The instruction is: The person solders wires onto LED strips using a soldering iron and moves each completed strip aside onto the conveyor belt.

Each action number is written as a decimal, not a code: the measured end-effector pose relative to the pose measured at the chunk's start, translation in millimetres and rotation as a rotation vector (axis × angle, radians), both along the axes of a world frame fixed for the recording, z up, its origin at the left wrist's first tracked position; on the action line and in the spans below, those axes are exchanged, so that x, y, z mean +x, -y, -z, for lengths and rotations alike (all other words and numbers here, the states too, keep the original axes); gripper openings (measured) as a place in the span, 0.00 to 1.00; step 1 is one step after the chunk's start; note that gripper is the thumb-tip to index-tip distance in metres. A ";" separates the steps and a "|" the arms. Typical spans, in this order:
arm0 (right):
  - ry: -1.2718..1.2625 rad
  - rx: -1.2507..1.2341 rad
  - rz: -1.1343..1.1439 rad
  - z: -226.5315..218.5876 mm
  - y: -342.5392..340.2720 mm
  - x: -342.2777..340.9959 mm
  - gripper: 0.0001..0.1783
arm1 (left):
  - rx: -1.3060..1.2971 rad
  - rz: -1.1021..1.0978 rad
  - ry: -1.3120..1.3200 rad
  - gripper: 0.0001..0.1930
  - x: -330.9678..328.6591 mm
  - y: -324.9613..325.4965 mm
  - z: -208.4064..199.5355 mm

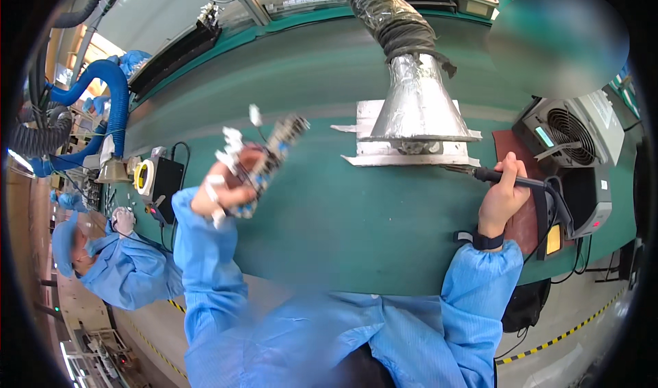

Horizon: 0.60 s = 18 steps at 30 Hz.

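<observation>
My left hand (229, 188) grips a narrow circuit board (275, 151), held up at a slant above the bench. Parts of the board are blurred, and white connectors (233, 141) on wires stick out from its side. In my right hand (506, 199) is a soldering iron (488, 175), its tip pointing left, just by the front right edge of a white board (397, 160). A silver fume extraction hood (419, 107) comes down over that white board. Something small lies under the hood's rim, too shaded to make out.
Right of my hand stand a fan unit (572, 136) and a soldering station (586, 199) with a yellow sponge (554, 239). A black device (162, 182) sits left on the green bench (322, 251). Beyond it, a person in blue (130, 264) works with a gloved hand.
</observation>
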State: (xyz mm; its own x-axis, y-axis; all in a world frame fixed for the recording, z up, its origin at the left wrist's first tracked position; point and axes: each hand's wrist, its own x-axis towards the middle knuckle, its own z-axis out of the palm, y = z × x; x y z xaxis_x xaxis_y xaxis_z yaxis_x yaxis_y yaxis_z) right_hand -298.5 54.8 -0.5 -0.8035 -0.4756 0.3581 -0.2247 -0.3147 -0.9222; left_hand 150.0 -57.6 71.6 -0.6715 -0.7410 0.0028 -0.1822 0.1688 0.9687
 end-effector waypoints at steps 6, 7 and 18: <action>0.098 -0.014 0.047 -2.6 -5.5 -6.0 0.18 | -0.038 0.386 0.077 0.32 -80.0 -67.6 10.1; 0.114 -0.033 0.051 -3.4 -4.6 -6.4 0.17 | -0.201 0.389 0.251 0.32 -100.9 -79.9 4.4; 0.130 0.006 0.045 1.5 -5.1 -7.7 0.16 | -0.644 0.261 0.442 0.24 -141.4 -76.9 31.1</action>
State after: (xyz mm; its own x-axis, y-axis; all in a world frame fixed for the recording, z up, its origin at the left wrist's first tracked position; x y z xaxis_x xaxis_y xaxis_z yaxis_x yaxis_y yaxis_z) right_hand -306.2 60.0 -2.0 -0.8636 -0.4398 0.2466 -0.1168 -0.3012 -0.9464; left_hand 8.6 19.3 40.5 -0.8607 -0.5044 0.0689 -0.4020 0.7564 0.5159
